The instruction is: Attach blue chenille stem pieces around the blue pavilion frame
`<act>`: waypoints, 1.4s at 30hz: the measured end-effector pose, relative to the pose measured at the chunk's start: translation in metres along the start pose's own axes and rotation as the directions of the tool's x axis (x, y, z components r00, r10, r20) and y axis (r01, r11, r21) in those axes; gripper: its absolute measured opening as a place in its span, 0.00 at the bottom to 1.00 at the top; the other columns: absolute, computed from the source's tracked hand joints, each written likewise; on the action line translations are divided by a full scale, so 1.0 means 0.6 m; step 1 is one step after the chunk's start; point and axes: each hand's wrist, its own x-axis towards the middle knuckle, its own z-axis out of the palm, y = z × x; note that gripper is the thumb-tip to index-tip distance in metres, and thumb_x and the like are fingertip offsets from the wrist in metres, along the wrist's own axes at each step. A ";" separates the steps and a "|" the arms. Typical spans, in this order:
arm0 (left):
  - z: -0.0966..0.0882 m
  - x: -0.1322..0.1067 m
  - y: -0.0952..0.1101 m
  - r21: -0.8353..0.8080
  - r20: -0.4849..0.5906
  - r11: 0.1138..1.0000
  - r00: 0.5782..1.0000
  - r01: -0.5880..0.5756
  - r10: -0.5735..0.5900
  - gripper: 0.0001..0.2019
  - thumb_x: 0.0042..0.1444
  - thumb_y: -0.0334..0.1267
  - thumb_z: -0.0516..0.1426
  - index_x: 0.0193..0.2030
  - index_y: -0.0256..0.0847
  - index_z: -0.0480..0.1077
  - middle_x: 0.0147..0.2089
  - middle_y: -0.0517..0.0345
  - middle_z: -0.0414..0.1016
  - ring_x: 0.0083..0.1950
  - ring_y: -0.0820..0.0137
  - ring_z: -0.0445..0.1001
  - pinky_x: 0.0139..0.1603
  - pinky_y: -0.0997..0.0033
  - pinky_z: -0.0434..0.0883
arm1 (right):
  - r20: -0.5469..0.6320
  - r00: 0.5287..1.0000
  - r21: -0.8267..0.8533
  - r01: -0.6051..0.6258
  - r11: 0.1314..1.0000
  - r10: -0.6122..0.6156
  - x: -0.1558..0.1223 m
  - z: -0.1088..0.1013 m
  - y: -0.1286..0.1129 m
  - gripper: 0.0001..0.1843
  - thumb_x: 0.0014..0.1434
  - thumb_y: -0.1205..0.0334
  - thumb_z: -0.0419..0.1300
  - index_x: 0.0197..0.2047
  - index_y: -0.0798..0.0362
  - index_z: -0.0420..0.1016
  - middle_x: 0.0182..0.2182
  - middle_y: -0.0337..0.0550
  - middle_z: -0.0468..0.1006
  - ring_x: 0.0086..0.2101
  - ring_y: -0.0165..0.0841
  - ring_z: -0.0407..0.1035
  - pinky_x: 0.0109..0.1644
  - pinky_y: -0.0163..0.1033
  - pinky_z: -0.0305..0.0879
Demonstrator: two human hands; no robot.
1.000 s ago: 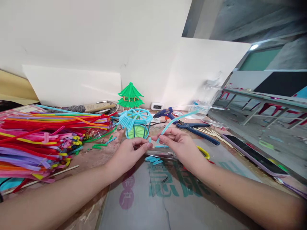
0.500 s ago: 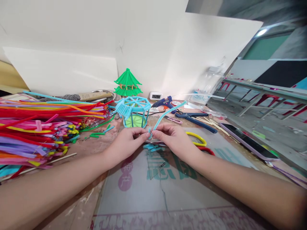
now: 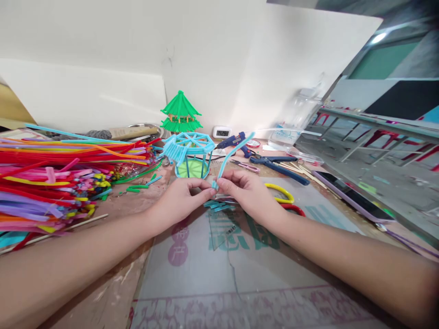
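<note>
My right hand (image 3: 245, 188) is closed, pinching a light-blue pipe cleaner (image 3: 230, 156) whose long free end slants up and to the right. Against it, my left hand (image 3: 192, 195) is closed too, thumb and forefinger on a short blue bit at the lower end; whether this bit is a separate piece cannot be made out. Beneath the fingers lie several short blue pipe-cleaner pieces (image 3: 219, 206) and scissors with yellow and red handles (image 3: 284, 194), partly hidden by my right hand. Just behind stands a blue pavilion frame (image 3: 195, 141) with a partly covered roof and a green base.
Bundles of coloured pipe cleaners (image 3: 51, 183) fill the left side. A green tiered roof model (image 3: 180, 112) stands at the back. Rightward are a glue gun (image 3: 236, 141), blue pliers (image 3: 279, 167), a phone (image 3: 353, 196) and a plastic bottle (image 3: 297, 119). A printed sheet (image 3: 192, 283) covers the front.
The pipe cleaner's free end has tipped left and stands a little steeper. Both hands stay together at nearly the same spot, fingertips slightly shifted. The camera view has moved slightly.
</note>
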 end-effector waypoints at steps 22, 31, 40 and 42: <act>-0.001 0.003 -0.001 -0.012 0.032 0.999 0.999 -0.036 0.037 0.18 0.60 0.50 0.52 0.33 0.38 0.75 0.31 0.60 0.75 0.33 0.70 0.70 0.36 0.73 0.66 | -0.029 1.000 -0.131 0.003 0.991 -0.007 -0.001 0.001 0.000 0.12 0.52 0.54 0.66 0.31 0.53 0.73 0.27 0.37 0.74 0.29 0.30 0.67 0.33 0.36 0.64; -0.001 0.001 0.000 0.062 0.023 0.995 0.996 -0.084 0.083 0.17 0.61 0.47 0.52 0.34 0.38 0.76 0.31 0.60 0.76 0.34 0.70 0.71 0.36 0.74 0.66 | 0.010 1.000 -0.085 -0.011 0.996 0.012 0.002 -0.001 0.006 0.10 0.55 0.56 0.64 0.31 0.53 0.70 0.26 0.36 0.71 0.28 0.29 0.66 0.33 0.36 0.64; 0.001 0.001 -0.001 0.058 0.019 0.996 0.998 -0.061 0.060 0.16 0.59 0.48 0.55 0.39 0.40 0.79 0.36 0.59 0.80 0.36 0.68 0.74 0.37 0.73 0.66 | 0.019 1.000 -0.098 0.019 0.995 -0.018 0.000 0.001 0.009 0.11 0.54 0.54 0.65 0.32 0.52 0.72 0.28 0.37 0.74 0.30 0.30 0.67 0.35 0.36 0.64; 0.001 0.001 0.000 0.056 0.025 0.997 0.998 -0.056 0.055 0.16 0.59 0.48 0.55 0.39 0.40 0.79 0.36 0.59 0.80 0.36 0.68 0.74 0.36 0.73 0.66 | 0.029 0.999 -0.082 0.016 0.997 -0.014 0.000 0.002 0.007 0.10 0.55 0.55 0.64 0.31 0.52 0.72 0.28 0.37 0.74 0.30 0.30 0.68 0.36 0.37 0.65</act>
